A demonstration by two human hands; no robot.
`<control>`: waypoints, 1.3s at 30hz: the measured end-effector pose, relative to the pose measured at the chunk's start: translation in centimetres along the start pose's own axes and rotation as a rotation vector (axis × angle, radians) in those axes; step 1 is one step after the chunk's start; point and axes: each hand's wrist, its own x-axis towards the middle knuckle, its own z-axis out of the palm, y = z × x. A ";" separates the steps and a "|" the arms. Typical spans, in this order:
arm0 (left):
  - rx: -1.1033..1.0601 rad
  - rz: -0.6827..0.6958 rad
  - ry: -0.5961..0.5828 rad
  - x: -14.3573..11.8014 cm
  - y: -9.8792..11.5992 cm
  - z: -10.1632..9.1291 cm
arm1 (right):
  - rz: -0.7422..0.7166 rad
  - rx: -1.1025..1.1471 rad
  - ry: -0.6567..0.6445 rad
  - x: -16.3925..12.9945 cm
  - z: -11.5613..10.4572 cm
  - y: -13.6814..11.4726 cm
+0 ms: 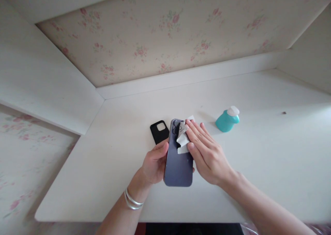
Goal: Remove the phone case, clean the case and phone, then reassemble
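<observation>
A dark purple-blue smartphone (178, 169) is held above the desk, its back and camera lenses facing me. My left hand (155, 162) grips it along the left edge, thumb on the side, with a fingertip showing past the right edge. A pale cleaning cloth with zigzag edges (183, 140) lies crumpled against the phone's upper back, partly over the lenses. My right hand (205, 149) presses this cloth there with fingers laid together over it. Behind the phone, a black phone case (158, 133) with a camera cut-out rests on the desk, partly hidden.
A turquoise spray bottle with a white top (226, 120) stands on the white desk (124, 166), to the right of the phone. Farther right lies a tiny dark object (284, 113). A raised white ledge (191, 72) and side panels bound the desk at the back.
</observation>
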 end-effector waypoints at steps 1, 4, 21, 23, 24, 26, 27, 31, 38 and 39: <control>0.006 -0.015 -0.021 0.0 0.0 0.1 | 0.007 0.009 0.008 0.0 0.0 0.0; 0.003 -0.037 -0.056 0.0 0.2 0.2 | 0.009 0.043 0.009 0.0 0.1 0.0; -0.162 0.246 0.122 0.7 1.0 0.1 | 0.003 0.365 0.000 -0.3 0.6 -1.4; -0.176 0.276 0.165 0.7 1.1 0.3 | 0.075 0.412 0.036 -0.4 0.6 -1.7; -0.181 0.287 0.182 0.7 1.2 0.3 | 0.108 0.425 0.048 -0.4 0.6 -1.8; -0.184 0.305 0.196 0.7 1.3 0.3 | 0.153 0.431 0.058 -0.4 0.5 -2.0; -0.181 0.312 0.195 0.7 1.4 0.2 | 0.169 0.432 0.064 -0.5 0.5 -2.1; -0.175 0.341 0.202 0.6 1.5 0.1 | 0.258 0.472 0.071 -0.6 0.4 -2.4; -0.170 0.365 0.218 0.8 1.6 -0.3 | 0.685 0.881 0.053 -0.1 0.4 -1.1; -0.173 0.363 0.215 0.7 1.6 -0.3 | 0.757 0.952 0.055 0.2 0.2 -0.7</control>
